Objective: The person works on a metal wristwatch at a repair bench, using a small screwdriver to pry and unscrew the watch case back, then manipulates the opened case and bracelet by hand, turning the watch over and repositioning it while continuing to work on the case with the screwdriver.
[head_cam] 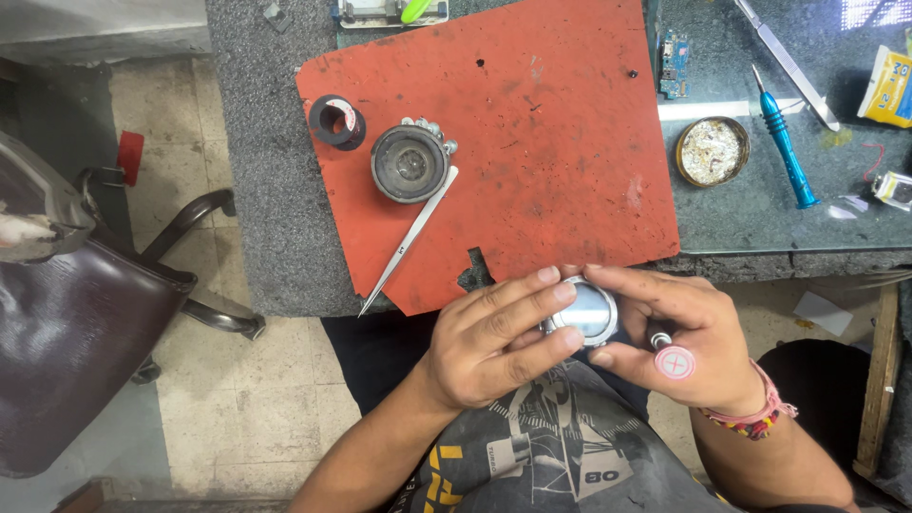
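A small round silver device with a shiny glass face (591,311) is held over my lap, just below the edge of the red work mat (532,142). My left hand (494,337) grips its left side with fingers across the rim. My right hand (689,337) touches its right rim with thumb and forefinger. In that same hand sits a tool with a pink round cap marked with a cross (674,363). Both hands meet at the device.
On the mat lie a round grey part (410,163), a black spool (336,122) and metal tweezers (408,242). To the right are a round tin (712,150), a blue screwdriver (785,147), a small circuit board (674,65) and a metal blade (787,63). A dark chair (76,313) stands at left.
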Available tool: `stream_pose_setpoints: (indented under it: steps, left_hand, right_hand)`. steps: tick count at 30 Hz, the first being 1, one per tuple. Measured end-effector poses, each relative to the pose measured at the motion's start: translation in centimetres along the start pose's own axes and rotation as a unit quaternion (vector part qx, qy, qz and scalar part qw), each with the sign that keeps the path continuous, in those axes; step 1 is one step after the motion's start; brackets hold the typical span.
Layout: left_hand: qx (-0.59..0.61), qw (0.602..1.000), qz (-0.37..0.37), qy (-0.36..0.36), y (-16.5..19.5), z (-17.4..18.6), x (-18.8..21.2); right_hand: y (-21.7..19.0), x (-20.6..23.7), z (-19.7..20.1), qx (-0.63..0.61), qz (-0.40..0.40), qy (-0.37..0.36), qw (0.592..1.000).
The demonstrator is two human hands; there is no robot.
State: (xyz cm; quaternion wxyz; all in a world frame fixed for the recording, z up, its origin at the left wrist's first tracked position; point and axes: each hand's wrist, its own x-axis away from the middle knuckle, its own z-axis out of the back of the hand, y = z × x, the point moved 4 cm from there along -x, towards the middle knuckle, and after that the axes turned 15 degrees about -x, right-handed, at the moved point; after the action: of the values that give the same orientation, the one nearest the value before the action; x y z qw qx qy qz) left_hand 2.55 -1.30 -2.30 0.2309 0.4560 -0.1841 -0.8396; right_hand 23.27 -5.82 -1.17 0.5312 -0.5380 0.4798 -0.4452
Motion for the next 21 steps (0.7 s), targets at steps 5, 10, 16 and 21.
stream_pose_setpoints:
  steps: [5, 10, 16, 21]
  left_hand:
    - [0.017, 1.0, -0.003, -0.012, -0.1, 0.02, 0.44]
    - [0.032, 0.999, 0.004, -0.015, -0.17, 0.27, 0.32]
    - [0.07, 0.997, 0.003, -0.012, -0.11, 0.64, -0.12]
    - [0.071, 0.997, 0.005, -0.001, 0.19, 0.65, -0.02]
  right_hand:
    - [-0.03, 0.3, -0.11, 0.027, 0.008, 0.008, 1.0]
    - [0.37, 0.58, -0.13, 0.003, 0.006, 0.015, 1.0]
    - [0.52, 0.69, 0.12, -0.004, 0.007, -0.002, 1.0]
    - [0.32, 0.97, -0.55, 0.022, -0.007, 0.016, 1.0]
